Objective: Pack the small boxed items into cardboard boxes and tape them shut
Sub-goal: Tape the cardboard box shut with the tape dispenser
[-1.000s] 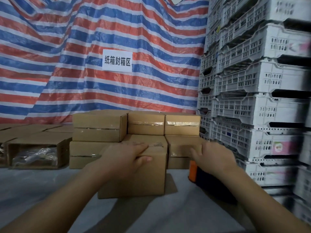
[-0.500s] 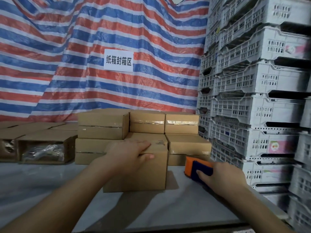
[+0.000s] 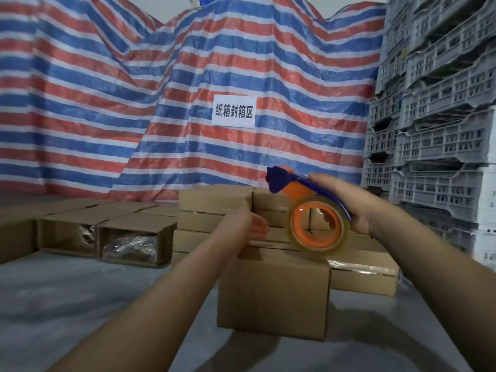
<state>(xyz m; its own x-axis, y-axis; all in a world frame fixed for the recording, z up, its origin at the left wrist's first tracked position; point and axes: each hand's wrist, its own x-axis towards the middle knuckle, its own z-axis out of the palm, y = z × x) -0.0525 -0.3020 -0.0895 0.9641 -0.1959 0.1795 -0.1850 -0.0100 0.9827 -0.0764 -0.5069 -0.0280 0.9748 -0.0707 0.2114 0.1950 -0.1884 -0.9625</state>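
Observation:
A closed cardboard box (image 3: 273,294) stands on the grey table in front of me. My right hand (image 3: 357,208) grips an orange and blue tape dispenser (image 3: 308,208) with a clear tape roll, held in the air above the box's far right edge. My left hand (image 3: 241,224) hovers over the box's far left top, fingers lightly curved toward the roll, holding nothing that I can make out. Behind the box, several taped cardboard boxes (image 3: 214,202) are stacked in two layers.
Two open boxes (image 3: 134,242) lie on their sides at the left, plastic-wrapped items showing inside. Grey plastic crates (image 3: 434,146) are stacked high along the right. A striped tarp (image 3: 107,103) with a white sign hangs behind. The grey table (image 3: 80,304) stretches left.
My right hand has picked the tape dispenser up off the table and raised it over the box. My left hand has lifted off the box top toward the roll.

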